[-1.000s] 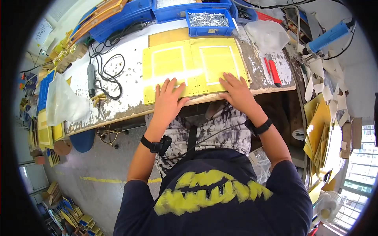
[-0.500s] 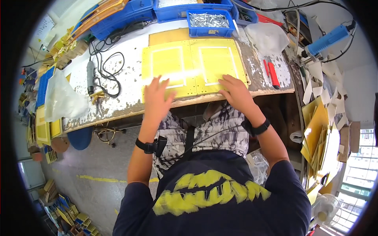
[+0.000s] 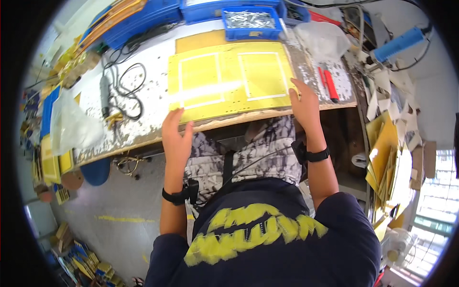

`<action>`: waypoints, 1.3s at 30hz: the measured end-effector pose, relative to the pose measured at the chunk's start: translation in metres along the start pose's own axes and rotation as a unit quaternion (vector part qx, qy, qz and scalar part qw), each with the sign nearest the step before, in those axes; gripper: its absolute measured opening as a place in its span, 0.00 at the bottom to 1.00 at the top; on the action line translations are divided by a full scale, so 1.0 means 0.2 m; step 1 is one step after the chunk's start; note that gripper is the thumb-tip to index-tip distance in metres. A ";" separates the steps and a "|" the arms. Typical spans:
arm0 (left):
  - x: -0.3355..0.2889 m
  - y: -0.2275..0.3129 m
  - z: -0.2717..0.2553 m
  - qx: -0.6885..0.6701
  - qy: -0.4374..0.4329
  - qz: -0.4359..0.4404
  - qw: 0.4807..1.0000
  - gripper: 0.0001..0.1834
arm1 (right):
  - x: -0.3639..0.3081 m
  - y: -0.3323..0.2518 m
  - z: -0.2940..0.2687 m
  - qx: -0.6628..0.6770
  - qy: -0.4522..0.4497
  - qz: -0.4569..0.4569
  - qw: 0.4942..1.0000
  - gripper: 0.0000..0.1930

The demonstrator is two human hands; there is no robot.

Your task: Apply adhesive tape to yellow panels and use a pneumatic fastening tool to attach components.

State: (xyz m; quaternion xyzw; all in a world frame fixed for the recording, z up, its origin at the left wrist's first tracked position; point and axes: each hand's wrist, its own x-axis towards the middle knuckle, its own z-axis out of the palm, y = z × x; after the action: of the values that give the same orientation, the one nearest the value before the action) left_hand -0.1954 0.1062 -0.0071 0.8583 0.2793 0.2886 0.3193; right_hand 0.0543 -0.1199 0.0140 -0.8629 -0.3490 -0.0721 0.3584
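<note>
The scene is bright, with a barred window (image 3: 437,191) at the right rim burnt nearly to white. A pale streak of glare crosses the yellow panels (image 3: 229,71), and deep shade lies beneath the table (image 3: 155,103). Mild blur softens fine detail; fisheye distortion bows the table's front edge, and black vignetting closes the corners.

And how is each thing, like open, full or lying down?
Yellow boards, flat, side by side
Left hand, open
Right hand, open
Small blue bin, open, full of metal pieces
Gray tool, lying down
Cord, loosely looped
Red tool, lying down
Clear plastic, crumpled
Fan, can't tell if spinning
</note>
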 end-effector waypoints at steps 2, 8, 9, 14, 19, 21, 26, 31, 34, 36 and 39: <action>-0.01 0.09 0.10 -0.039 -0.046 0.068 0.996 0.19 | -0.02 0.10 -0.08 0.026 -0.004 0.188 0.982 0.15; 0.10 0.30 0.41 0.024 -0.129 0.193 0.972 0.18 | -0.14 0.32 -0.04 0.153 0.020 0.251 0.956 0.15; 0.10 0.29 0.45 0.054 -0.123 0.202 0.970 0.18 | -0.15 0.31 -0.03 0.176 0.009 0.249 0.952 0.15; 0.11 0.26 0.51 0.078 -0.106 0.220 0.966 0.16 | -0.16 0.27 0.00 0.191 0.020 0.247 0.950 0.16; 0.11 0.26 0.52 0.083 -0.095 0.222 0.967 0.15 | -0.13 0.22 -0.03 0.194 0.019 0.255 0.947 0.15; 0.11 0.25 0.53 0.081 -0.093 0.225 0.967 0.15 | -0.12 0.19 -0.04 0.161 0.012 0.249 0.955 0.15; 0.12 0.26 0.54 0.084 -0.092 0.223 0.967 0.15 | -0.10 0.08 -0.05 0.204 -0.052 0.211 0.955 0.15; 0.11 0.25 0.53 0.070 -0.094 0.218 0.969 0.14 | -0.02 0.20 -0.16 0.200 0.069 0.228 0.951 0.14; 0.11 0.24 0.54 0.068 -0.088 0.212 0.971 0.14 | -0.07 0.22 -0.13 0.084 -0.062 0.201 0.974 0.14; 0.11 0.24 0.53 0.065 -0.094 0.216 0.970 0.14 | -0.09 0.26 -0.07 0.122 -0.041 0.209 0.969 0.14; 0.11 0.25 0.53 0.065 -0.090 0.216 0.970 0.14 | -0.10 0.28 -0.06 0.169 -0.021 0.236 0.957 0.15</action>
State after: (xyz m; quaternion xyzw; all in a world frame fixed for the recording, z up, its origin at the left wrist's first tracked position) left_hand -0.0941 0.0479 -0.0322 0.9399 0.0754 0.2533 0.2164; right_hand 0.0769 -0.1660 -0.0169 -0.8490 -0.1501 0.0922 0.4981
